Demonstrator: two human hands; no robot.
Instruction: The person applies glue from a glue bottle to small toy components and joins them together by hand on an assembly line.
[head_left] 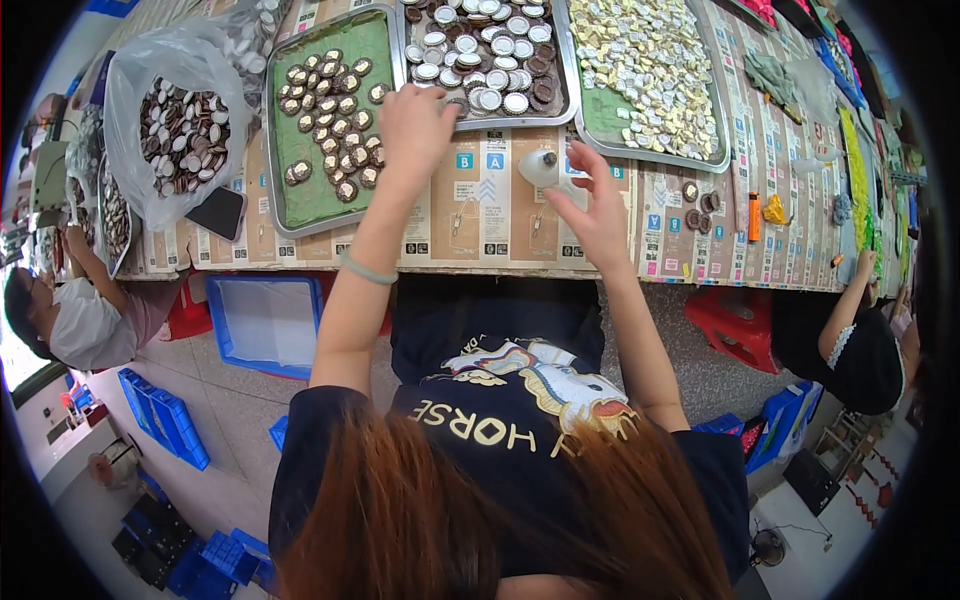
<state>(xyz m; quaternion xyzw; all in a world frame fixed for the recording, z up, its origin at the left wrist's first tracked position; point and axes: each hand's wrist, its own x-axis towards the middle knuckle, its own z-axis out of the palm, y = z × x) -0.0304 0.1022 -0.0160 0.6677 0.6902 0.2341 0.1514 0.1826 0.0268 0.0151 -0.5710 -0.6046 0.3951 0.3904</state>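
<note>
My left hand point(413, 130) reaches over the near left corner of the middle metal tray point(570, 85). Its thumb and fingers look slightly apart, beside a dark brown round cap point(458, 106); the undersides of the fingers are hidden. White and brown caps point(490, 60) fill that tray. My right hand point(597, 210) is open and empty, thumb and fingers spread, just right of a whitish squeeze bottle point(538, 168) with a dark tip. On the left, a green-lined tray point(284, 215) holds several brown caps topped with gold-coloured pieces point(325, 115).
Small gold and silver pieces point(650, 70) cover the right tray. A plastic bag of caps point(185, 140) and a phone point(217, 213) lie left. Loose brown caps point(698, 210) and an orange lighter point(754, 217) lie right. People work on both sides; a blue crate point(265, 320) sits below the table.
</note>
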